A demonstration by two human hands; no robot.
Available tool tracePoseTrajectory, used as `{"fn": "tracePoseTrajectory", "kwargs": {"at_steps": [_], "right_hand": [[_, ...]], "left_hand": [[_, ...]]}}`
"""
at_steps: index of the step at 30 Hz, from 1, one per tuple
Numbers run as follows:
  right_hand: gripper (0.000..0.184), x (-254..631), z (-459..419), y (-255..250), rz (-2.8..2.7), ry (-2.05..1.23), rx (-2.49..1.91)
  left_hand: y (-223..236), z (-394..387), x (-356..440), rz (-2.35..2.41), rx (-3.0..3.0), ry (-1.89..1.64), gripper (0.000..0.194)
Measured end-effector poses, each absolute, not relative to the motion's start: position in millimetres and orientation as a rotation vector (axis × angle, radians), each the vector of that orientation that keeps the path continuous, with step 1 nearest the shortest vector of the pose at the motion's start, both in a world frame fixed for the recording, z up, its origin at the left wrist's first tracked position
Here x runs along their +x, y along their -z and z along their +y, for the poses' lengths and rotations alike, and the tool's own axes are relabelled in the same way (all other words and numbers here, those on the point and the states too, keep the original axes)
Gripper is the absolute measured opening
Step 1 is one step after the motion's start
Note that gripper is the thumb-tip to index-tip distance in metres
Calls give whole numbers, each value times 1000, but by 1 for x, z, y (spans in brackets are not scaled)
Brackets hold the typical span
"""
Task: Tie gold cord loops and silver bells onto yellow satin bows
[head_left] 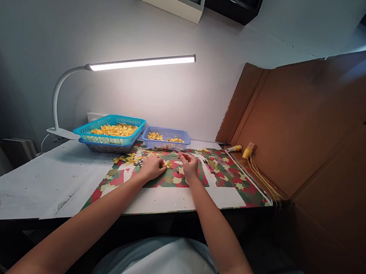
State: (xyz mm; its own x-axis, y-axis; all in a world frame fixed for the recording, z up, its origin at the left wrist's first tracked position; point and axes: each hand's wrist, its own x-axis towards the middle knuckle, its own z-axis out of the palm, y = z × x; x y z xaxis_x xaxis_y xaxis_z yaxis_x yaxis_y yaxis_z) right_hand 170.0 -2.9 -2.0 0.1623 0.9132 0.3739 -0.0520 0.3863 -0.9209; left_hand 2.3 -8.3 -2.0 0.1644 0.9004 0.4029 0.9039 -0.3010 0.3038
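can't tell if the right hand (189, 166) is pinching anything, too small. top edge chops the white shelf (169, 1), right edge crops the cardboard (316, 116), teal basket (106, 139) mostly hides the blue basket (106, 148) underneath.

A turquoise rectangular plastic basket (104, 138) stands on a dark blue plastic basket (106, 148), left of a periwinkle rectangular plastic basket (166, 145); before the stack, loose yellow bows (131, 159) lie on a red-and-green patterned sheet (241, 184); a brown cardboard panel (319, 116) stands at the right.
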Motion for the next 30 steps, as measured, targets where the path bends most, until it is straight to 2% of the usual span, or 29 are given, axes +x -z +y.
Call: {"fn": "tracePoseTrajectory", "kwargs": {"at_steps": [4, 9, 12, 17, 24, 30], "right_hand": [[23, 171, -6, 2, -1384, -704, -1001], [27, 172, -10, 0, -1508, -557, -1011], [27, 174, -11, -1, -1542, -477, -927], [22, 172, -11, -2, -1667, -593, -855], [30, 168, -7, 3, -1362, -968, -925], [28, 167, -9, 5, -1347, -1018, -961]], "left_hand": [[3, -5, 2, -1860, -2492, 1078, 15], [1, -5, 2, -1928, -2635, 1557, 27], [0, -5, 3, -1890, -2687, 1728, 30], [2, -5, 3, -1893, -2796, 1705, 36], [3, -6, 2, -1755, -2904, 1567, 41], [3, -3, 1, -1616, -2847, 1506, 40]]}}
